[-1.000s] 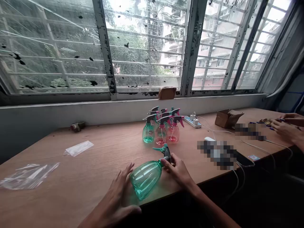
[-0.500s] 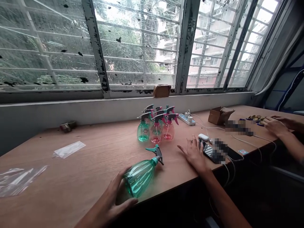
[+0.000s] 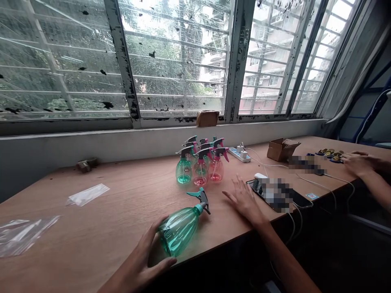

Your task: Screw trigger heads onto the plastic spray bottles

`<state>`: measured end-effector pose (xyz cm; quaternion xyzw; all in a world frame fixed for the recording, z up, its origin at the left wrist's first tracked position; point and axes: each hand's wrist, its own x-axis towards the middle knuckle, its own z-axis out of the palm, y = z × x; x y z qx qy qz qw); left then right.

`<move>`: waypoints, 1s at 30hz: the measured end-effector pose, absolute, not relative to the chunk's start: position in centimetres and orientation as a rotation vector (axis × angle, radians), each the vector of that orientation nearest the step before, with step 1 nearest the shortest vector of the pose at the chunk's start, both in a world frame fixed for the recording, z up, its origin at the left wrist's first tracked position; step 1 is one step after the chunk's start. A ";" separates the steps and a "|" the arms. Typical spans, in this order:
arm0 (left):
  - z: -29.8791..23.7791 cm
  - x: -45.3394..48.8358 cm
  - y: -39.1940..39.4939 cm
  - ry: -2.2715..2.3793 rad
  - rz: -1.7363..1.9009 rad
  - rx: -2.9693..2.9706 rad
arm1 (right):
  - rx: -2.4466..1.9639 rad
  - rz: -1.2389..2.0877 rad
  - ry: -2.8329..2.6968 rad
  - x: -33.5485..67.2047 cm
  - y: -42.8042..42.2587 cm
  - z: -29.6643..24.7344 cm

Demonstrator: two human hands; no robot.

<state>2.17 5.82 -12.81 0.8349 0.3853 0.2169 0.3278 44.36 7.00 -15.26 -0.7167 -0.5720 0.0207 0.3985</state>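
Note:
My left hand (image 3: 149, 254) is curled round the base of a clear green spray bottle (image 3: 181, 228). The bottle is tipped on its side near the table's front edge, its grey and teal trigger head pointing away to the right. Some of my left fingers are hidden behind it. To the right, my right hand (image 3: 244, 203) lies flat on the table with fingers spread, holding nothing, just left of a phone (image 3: 259, 189). Behind both hands stands a cluster of upright spray bottles, among them a green bottle (image 3: 183, 171) and a pink bottle (image 3: 216, 170).
Plastic bags (image 3: 88, 194) lie on the left of the wooden table (image 3: 128, 179). A power strip (image 3: 240, 154), white cables and an open cardboard box (image 3: 281, 149) are at the back right. Another person's hands (image 3: 360, 165) work beside small yellow and blue pieces (image 3: 332, 154).
My right hand has shifted slightly left, off the phone's edge and onto the table. My left hand and the green spray bottle have stayed nearly still.

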 end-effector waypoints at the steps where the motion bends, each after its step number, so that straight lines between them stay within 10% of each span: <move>1: -12.8 2.2 5.7 0.985 0.567 2.181 | -1.750 0.115 -1.461 43.3 6.8 -15.1; 15: -13.8 1.8 5.9 0.930 0.637 2.236 | -1.037 1.016 -1.339 35.5 5.3 -14.4; 30: -13.8 1.7 6.3 0.935 0.577 2.095 | -1.583 0.447 -1.515 41.7 4.6 -12.9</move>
